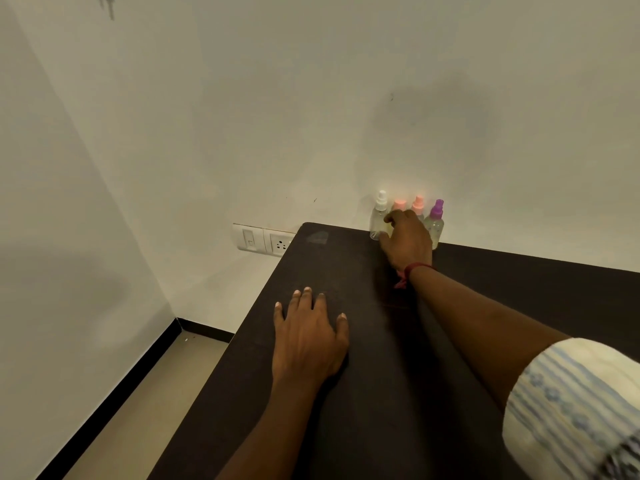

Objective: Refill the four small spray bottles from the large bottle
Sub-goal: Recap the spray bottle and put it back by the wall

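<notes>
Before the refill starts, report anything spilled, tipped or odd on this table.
Nothing spilled or tipped: the four small spray bottles stand upright by the wall. One oddity: no large bottle shows. The right hand reaches among them; the left hand lies flat on the table.

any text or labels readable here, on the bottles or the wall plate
None can be read.
Four small spray bottles: clear bodies, no label or print visible; the right hand hides part of them.
Switch and socket plate: only a small mark on the switch, too blurred to read.

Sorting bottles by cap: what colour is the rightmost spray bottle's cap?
Purple cap, clearest in the head view.
</notes>
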